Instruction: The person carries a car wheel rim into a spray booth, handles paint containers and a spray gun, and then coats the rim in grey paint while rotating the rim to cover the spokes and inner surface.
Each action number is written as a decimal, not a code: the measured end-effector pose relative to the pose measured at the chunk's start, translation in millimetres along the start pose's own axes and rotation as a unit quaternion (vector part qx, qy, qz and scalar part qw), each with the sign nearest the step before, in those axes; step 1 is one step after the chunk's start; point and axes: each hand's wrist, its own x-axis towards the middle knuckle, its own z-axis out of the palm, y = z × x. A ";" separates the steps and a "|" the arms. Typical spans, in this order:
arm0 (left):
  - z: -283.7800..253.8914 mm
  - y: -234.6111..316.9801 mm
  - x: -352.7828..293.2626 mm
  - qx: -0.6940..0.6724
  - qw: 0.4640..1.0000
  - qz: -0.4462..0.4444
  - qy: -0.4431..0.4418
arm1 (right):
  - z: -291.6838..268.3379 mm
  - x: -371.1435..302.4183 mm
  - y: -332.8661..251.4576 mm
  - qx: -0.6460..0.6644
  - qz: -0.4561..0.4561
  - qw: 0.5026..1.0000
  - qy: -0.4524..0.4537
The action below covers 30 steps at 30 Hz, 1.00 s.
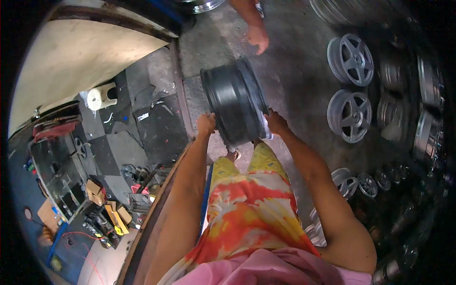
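A black wheel rim (230, 102) hangs in front of my legs, its barrel turned sideways and slightly tilted. My left hand (206, 124) is closed on the rim's left edge. On the opposite edge, my right hand (276, 122) grips it, with something white (267, 127) showing beside the fingers; I cannot make out what that is. Both arms reach forward and down. Beyond the rim, another person's hand (257, 39) hangs down with its arm coming from the top.
Silver five-spoke rims (357, 60) stand on the right, with several more wheels in the dark behind. At left, a raised sill (180, 90) borders a room with a white stool (101, 96), open cardboard boxes (95, 192) and a glass case (59, 166). Another shiny rim (204, 5) lies at the top.
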 end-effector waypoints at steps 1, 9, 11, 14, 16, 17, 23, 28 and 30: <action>1.3 -3.8 5.5 -0.002 1.000 -0.001 0.004 | 0.6 2.9 1.1 -0.005 -0.014 1.000 0.021; -13.6 -8.2 23.6 0.050 0.996 0.071 -0.004 | -8.6 34.9 -22.2 0.078 -0.060 0.987 0.127; -3.3 45.9 -8.5 0.100 0.990 0.086 -0.046 | -4.6 47.9 -6.2 0.105 0.002 0.985 0.138; -22.8 42.9 -2.4 0.155 0.976 0.154 -0.022 | -0.7 59.3 -39.5 0.175 0.020 0.964 0.199; -31.0 44.0 11.2 0.158 0.963 0.219 0.013 | -9.8 64.0 -47.9 0.172 0.019 0.969 0.175; -29.7 47.1 11.2 0.161 0.958 0.237 -0.017 | -9.1 61.3 -43.1 0.175 0.034 0.972 0.151; -93.8 -45.1 57.8 0.079 0.990 0.115 -0.013 | 35.6 26.4 -130.2 0.164 -0.071 0.967 0.180; -140.8 -86.4 52.8 0.106 0.991 0.051 0.067 | 64.3 -3.3 -210.7 0.123 -0.081 0.982 0.115; -170.0 -122.0 70.5 0.120 0.987 0.047 0.091 | 67.4 -6.6 -244.4 0.165 -0.166 0.968 0.087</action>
